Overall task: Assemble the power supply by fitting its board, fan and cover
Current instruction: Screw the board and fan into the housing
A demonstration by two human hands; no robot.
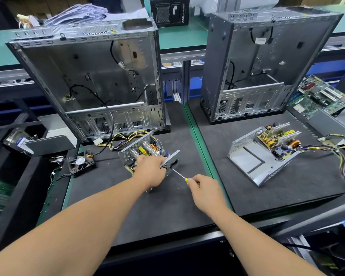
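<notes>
An open power supply housing [136,147] of perforated metal stands on the left black mat, its board with heat sinks and coils inside. My left hand [150,170] grips its near side. My right hand [205,188] holds a yellow-handled screwdriver [180,175] whose tip touches the housing's socket panel [172,160]. A loose black fan [81,163] lies on the mat to the left, its wire trailing. A second housing [261,158], open with its board tilted at the back, rests on the right mat. No separate cover is clearly visible.
Two empty computer cases [92,84] [265,64] stand upright at the back of the mats. A green motherboard [321,96] lies at the far right. Yellow and black cable bundles [341,152] trail from both supplies. A grey metal panel [48,144] sits at the left.
</notes>
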